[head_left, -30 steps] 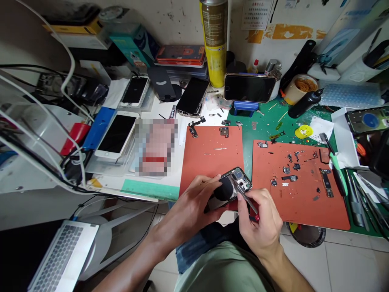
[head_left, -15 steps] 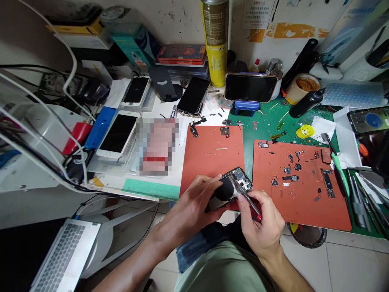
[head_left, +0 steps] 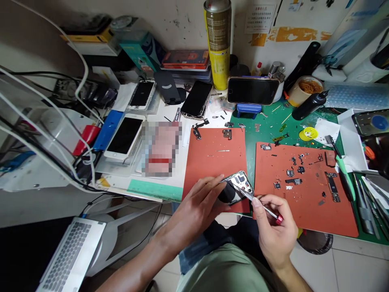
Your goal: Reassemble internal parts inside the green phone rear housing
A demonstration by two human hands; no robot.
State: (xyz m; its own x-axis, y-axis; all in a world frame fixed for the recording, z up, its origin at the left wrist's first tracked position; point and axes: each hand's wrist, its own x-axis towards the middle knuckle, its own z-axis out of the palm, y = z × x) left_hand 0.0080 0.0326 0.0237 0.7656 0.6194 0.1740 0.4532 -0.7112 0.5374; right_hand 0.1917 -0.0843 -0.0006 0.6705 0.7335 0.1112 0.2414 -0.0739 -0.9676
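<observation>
My left hand (head_left: 202, 205) is closed around the lower end of a phone housing (head_left: 243, 181), holding it tilted over the near edge of the left red mat (head_left: 209, 156). Inside the housing are a dark round pad (head_left: 227, 193) and a pale panel with black patches. A slim silver craft knife (head_left: 267, 211) with a knurled handle and a red end cap is pinched in my right hand (head_left: 275, 231). Its thin tip reaches into the housing, near the edge of the round pad. My left fingers hide part of the housing.
On the right red mat (head_left: 306, 215) lie several small phone parts and a circuit board (head_left: 333, 187). A yellow spray can (head_left: 218, 61), a propped phone (head_left: 253, 91) and a white phone (head_left: 125, 136) stand or lie behind. Tweezers (head_left: 377, 200) and a brush (head_left: 343, 172) are at right.
My right hand has moved right and slightly down, drawing the craft knife back along the housing. The housing's inside now shows more pale surface. The whole view has shifted a little.
</observation>
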